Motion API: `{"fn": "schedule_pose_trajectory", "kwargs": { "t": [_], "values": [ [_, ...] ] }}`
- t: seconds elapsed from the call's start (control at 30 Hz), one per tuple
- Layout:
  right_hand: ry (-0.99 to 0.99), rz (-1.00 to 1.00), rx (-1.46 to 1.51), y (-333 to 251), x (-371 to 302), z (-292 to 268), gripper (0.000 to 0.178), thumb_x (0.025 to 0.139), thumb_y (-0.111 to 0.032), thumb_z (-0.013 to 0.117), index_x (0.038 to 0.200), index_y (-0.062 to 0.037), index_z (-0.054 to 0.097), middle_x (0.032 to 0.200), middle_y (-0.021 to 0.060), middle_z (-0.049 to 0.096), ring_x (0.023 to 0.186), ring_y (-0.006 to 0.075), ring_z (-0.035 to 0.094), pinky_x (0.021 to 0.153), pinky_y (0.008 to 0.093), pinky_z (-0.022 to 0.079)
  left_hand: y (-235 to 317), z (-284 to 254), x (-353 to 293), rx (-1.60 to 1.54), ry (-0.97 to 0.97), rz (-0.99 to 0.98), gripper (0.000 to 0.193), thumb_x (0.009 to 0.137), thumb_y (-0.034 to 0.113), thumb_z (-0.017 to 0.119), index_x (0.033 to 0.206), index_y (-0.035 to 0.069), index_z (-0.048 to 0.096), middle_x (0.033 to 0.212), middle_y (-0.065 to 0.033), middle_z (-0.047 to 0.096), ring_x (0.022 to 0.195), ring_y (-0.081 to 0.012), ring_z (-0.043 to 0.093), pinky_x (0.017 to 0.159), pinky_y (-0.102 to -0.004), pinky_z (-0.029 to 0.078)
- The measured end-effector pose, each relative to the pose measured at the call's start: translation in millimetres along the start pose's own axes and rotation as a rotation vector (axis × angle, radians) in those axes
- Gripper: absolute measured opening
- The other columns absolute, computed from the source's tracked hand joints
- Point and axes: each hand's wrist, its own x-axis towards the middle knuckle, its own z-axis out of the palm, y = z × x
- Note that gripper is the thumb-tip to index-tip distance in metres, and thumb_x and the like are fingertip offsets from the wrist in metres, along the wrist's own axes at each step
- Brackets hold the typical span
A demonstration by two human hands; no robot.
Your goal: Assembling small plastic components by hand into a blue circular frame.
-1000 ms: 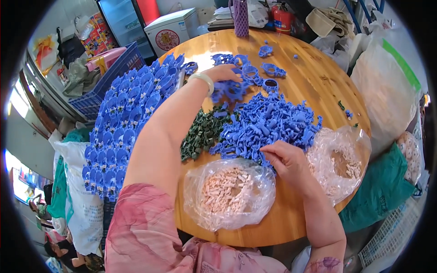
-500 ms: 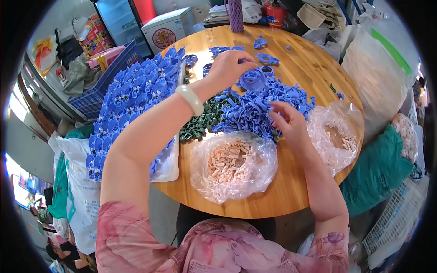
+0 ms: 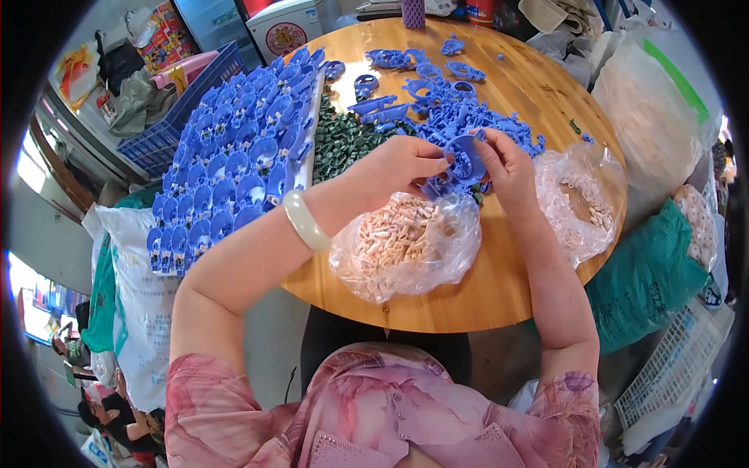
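Blue plastic makes up the round piece [image 3: 466, 161] caught between the two hands, with its curved rim on the right hand's side. The left hand [image 3: 404, 168] pinches its left edge with thumb and fingers; the right hand [image 3: 507, 165] has its thumb and fingertips closed at the upper rim, and whether a small part is tucked between them cannot be told. The step in hand looks like fitting or adjusting something on this piece, so the next move seems to call for a steady left pinch while the right fingertips work precisely at the rim. Just beyond the hands lies the heap of small blue parts [image 3: 499, 129]; dark green bits [image 3: 343, 144] sit beyond the left wrist, and a clear bag [image 3: 456, 248] of pale sticks [image 3: 394, 234] rests just on the near side of the hands. Half a second ago the left hand was farther out, over the far side of the heap with the round piece, and the right hand was apart from it; now both meet on it, closer to the body.
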Motion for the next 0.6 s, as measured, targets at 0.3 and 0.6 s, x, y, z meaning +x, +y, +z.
{"fn": "schedule_pose_trajectory", "kwargs": {
  "t": [0.3, 0.6],
  "values": [
    [-0.033, -0.031, -0.054, 0, -6, 0, 0.014, 0.087, -0.011, 0.058, 0.098, -0.0035, 0.063, 0.076, -0.0002, 0.061, 0.061, 0.0039, 0.053, 0.051, 0.0192, 0.042, -36, 25, -17, -0.405, 0.011, 0.142, 0.025, 0.090, 0.011, 0.052, 0.113, 0.003, 0.058, 0.094, -0.0031, 0.062, 0.079, -0.0072, 0.058, 0.067, -0.0219, 0.049],
    [-0.413, 0.076, -0.176, -12, 21, 38, 0.015, 0.085, -0.010, 0.057, 0.096, -0.0022, 0.063, 0.081, 0.0022, 0.062, 0.061, 0.0067, 0.055, 0.054, 0.0201, 0.044, 0, -31, -40, -0.717, 0.398, 0.762, 0.026, 0.091, 0.011, 0.050, 0.114, -0.002, 0.053, 0.094, -0.0090, 0.063, 0.085, -0.0205, 0.064, 0.071, -0.0305, 0.053]
  ]
}}
